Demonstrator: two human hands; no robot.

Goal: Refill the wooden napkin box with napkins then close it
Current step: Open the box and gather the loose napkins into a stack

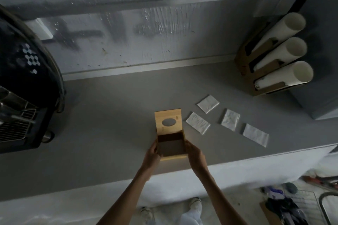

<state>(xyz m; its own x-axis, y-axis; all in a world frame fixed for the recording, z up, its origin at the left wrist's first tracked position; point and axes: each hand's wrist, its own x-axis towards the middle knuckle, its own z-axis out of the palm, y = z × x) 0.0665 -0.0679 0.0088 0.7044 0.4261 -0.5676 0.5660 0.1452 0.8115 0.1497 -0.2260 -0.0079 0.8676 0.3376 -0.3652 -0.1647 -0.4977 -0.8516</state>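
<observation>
Both hands (152, 153) (194, 154) grip the open napkin box (173, 156).

No text, label, brand, number or sign can be read anywhere.

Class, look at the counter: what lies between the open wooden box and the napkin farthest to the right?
In the head view, two other napkins: one just right of the wooden box, another beyond it, before the rightmost napkin.

Cup dispenser (263, 71) far right; maybe coffee machine (23, 97) left.
</observation>
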